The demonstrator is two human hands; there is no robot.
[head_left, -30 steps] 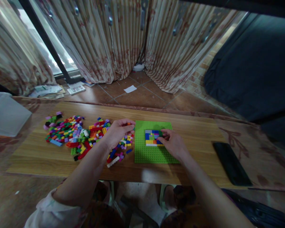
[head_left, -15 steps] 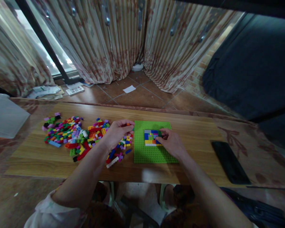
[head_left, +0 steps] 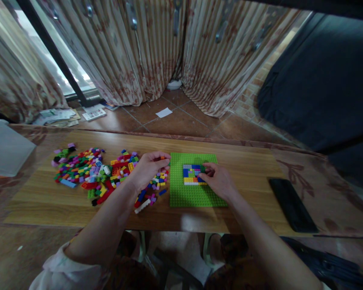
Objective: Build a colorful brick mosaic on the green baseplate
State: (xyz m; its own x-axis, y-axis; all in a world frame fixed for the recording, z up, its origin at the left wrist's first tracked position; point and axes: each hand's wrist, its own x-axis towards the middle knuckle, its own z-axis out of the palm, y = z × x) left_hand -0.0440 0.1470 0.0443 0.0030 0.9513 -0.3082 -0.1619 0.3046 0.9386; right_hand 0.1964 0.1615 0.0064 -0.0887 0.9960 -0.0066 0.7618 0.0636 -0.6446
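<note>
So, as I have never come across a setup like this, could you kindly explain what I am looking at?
There is no machine here: these are a person's two bare hands, seen by a camera worn on the head, looking forward and down. On the wooden tabletop, loose bricks lie to the left. Beside them is a green baseplate bearing a patch of bricks; a flat black object lies far right. The left hand has its fingers drawn together near the baseplate's left edge, and the right hand reaches to the patch's right side. Whether either grips a brick is too small to tell.
</note>
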